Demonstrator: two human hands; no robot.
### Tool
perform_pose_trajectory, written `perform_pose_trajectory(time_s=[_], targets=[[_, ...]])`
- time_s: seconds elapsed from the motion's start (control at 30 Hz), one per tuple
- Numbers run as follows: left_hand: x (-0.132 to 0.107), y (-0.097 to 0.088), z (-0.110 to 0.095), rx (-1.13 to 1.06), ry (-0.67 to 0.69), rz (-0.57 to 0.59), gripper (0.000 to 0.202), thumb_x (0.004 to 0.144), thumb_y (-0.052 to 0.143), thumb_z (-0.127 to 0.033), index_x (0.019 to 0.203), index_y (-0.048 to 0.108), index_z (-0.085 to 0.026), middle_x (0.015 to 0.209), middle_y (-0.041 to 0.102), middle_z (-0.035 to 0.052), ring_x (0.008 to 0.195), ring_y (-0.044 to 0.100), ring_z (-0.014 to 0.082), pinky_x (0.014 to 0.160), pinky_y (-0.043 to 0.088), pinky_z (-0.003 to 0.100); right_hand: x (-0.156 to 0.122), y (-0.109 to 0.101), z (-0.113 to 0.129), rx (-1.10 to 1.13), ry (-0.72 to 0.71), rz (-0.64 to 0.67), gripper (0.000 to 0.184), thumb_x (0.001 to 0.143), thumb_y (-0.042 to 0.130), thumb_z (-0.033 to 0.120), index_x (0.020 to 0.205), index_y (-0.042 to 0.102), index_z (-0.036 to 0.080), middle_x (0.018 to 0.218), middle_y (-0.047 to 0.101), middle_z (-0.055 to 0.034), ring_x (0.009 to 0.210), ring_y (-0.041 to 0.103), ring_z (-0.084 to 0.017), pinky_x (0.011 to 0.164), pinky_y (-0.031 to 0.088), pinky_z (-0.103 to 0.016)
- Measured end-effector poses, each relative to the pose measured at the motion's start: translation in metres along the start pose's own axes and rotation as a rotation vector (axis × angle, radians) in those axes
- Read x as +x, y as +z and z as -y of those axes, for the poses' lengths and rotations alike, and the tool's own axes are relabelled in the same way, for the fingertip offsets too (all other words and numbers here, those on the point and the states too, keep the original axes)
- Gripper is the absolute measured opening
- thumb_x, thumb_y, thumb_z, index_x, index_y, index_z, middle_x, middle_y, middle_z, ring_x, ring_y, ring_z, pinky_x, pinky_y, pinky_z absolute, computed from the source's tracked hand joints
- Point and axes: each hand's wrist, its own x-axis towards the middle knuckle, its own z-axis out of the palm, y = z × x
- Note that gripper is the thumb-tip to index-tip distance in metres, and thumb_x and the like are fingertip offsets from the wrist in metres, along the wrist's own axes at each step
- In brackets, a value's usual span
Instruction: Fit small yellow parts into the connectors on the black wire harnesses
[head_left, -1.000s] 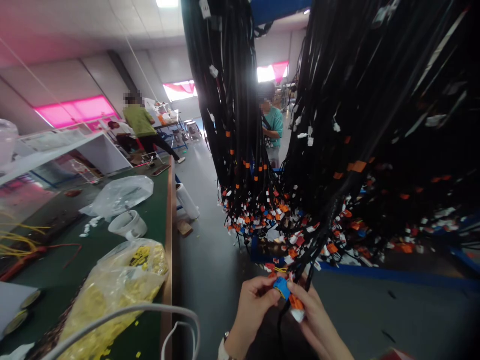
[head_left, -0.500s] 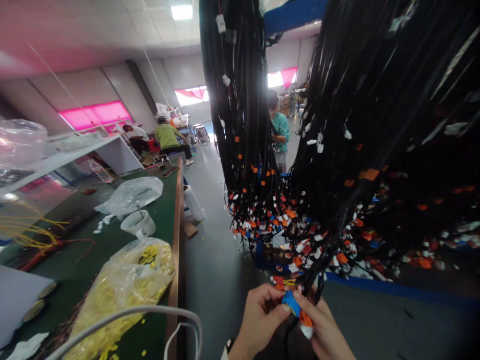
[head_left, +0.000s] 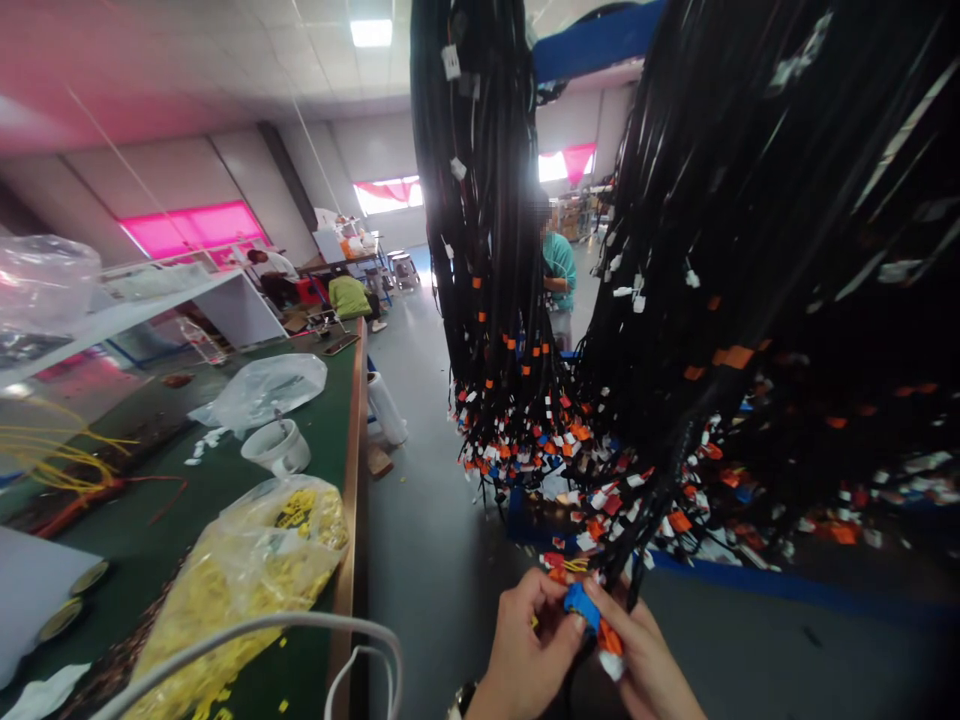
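Low in the view, both my hands meet at a blue connector (head_left: 582, 606) on the end of a black wire bundle (head_left: 630, 535). My left hand (head_left: 525, 640) pinches the connector between thumb and fingers; a speck of yellow shows by its fingers. From the other side, my right hand (head_left: 641, 645) closes on the same connector, beside an orange connector (head_left: 609, 637) and a white connector (head_left: 611, 664). Just beyond my fingertips are red connectors and thin yellow wires (head_left: 576, 565). My right hand's lower fingers are partly hidden.
Thick black harnesses (head_left: 480, 220) hang from a blue frame (head_left: 600, 40), with many coloured connectors at their lower ends. On the left, a green bench (head_left: 315, 560) bears a bag of yellow parts (head_left: 247, 580), a white cup (head_left: 276, 447) and a white cable (head_left: 300, 620). People work farther back.
My hands stay at the blue connector, with slight finger movement, and a yellow speck now shows by my left fingers. A person in green at the back has bent down.
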Motion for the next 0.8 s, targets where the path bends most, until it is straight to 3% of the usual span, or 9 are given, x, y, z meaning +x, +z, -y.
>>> perform_pose_trajectory(time_s=[0.1, 0.23, 0.43, 0.57, 0.8], targets=[[0.003, 0.000, -0.003, -0.112, -0.053, 0.054, 0.026, 0.077, 0.069, -0.035, 0.081, 0.053, -0.016, 0.068, 0.054, -0.0005, 0.060, 0.043, 0.0095, 0.058, 0.034, 0.022, 0.000, 0.002, 0.000, 0.027, 0.005, -0.013, 0.051, 0.057, 0.089, 0.036, 0.101, 0.073, 0.016, 0.089, 0.077, -0.0090, 0.081, 0.071, -0.024, 0.088, 0.053, -0.039], [0.005, 0.000, -0.004, -0.187, -0.081, 0.046, 0.029, 0.073, 0.072, -0.035, 0.081, 0.052, -0.016, 0.071, 0.058, 0.0004, 0.063, 0.046, 0.0105, 0.062, 0.036, 0.022, -0.002, 0.009, -0.001, 0.073, -0.018, -0.044, 0.056, 0.059, 0.088, 0.035, 0.108, 0.070, 0.016, 0.092, 0.077, -0.0087, 0.088, 0.071, -0.026, 0.092, 0.052, -0.040], [-0.001, 0.005, 0.006, -0.056, -0.017, -0.026, 0.026, 0.076, 0.069, -0.036, 0.075, 0.051, -0.018, 0.064, 0.050, -0.0025, 0.059, 0.039, 0.0096, 0.057, 0.032, 0.022, -0.005, 0.012, -0.001, 0.082, 0.012, -0.044, 0.052, 0.059, 0.088, 0.033, 0.106, 0.070, 0.018, 0.102, 0.076, -0.0092, 0.096, 0.070, -0.029, 0.090, 0.054, -0.039], [-0.002, 0.009, 0.006, 0.020, 0.031, -0.068, 0.024, 0.078, 0.068, -0.036, 0.076, 0.051, -0.018, 0.066, 0.052, -0.0016, 0.062, 0.042, 0.0108, 0.060, 0.034, 0.023, -0.001, 0.010, 0.004, 0.076, 0.071, -0.028, 0.048, 0.055, 0.090, 0.035, 0.096, 0.074, 0.016, 0.091, 0.077, -0.0093, 0.095, 0.070, -0.032, 0.088, 0.055, -0.042], [0.001, 0.000, -0.013, -0.007, -0.066, 0.037, 0.020, 0.079, 0.068, -0.034, 0.079, 0.061, -0.016, 0.069, 0.057, 0.0000, 0.063, 0.045, 0.0109, 0.061, 0.036, 0.022, 0.007, 0.001, 0.008, 0.033, 0.096, 0.027, 0.047, 0.054, 0.089, 0.031, 0.096, 0.075, 0.017, 0.091, 0.077, -0.0076, 0.102, 0.069, -0.031, 0.088, 0.055, -0.039]])
